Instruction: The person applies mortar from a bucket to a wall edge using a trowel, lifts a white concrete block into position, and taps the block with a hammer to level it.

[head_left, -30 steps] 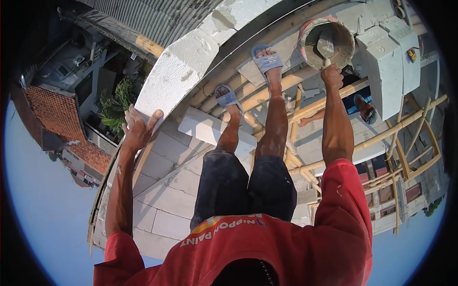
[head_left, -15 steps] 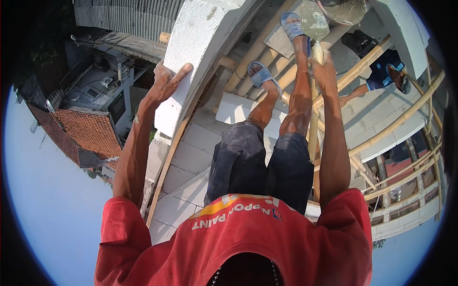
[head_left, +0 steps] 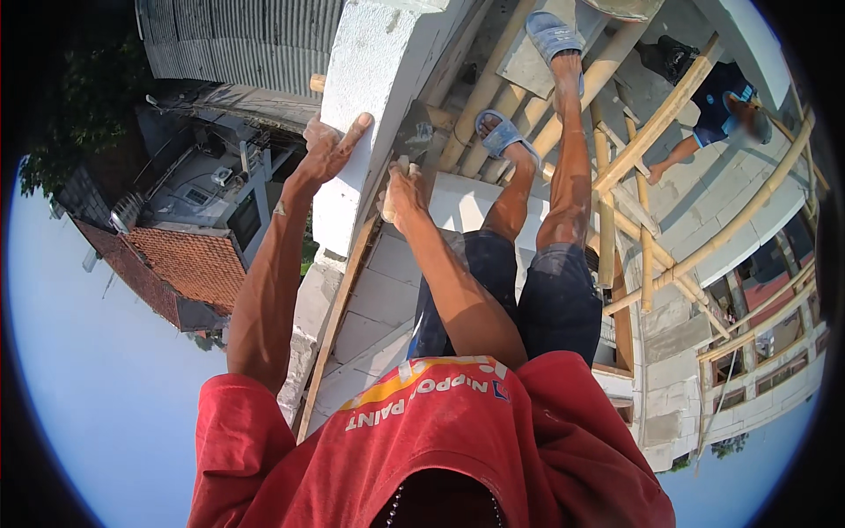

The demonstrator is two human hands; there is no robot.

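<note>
In the head view, the left hand (head_left: 334, 153) rests unclenched on the white block (head_left: 365, 75), thumb spread. The right hand (head_left: 405, 195), over the bucket (head_left: 627, 8) a second ago, now clasps the trowel (head_left: 414, 132) just right of the block.

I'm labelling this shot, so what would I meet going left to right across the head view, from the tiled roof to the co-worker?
Orange tiled roof, left hand, right hand, blue sandal on the left foot, co-worker in dark blue.
</note>
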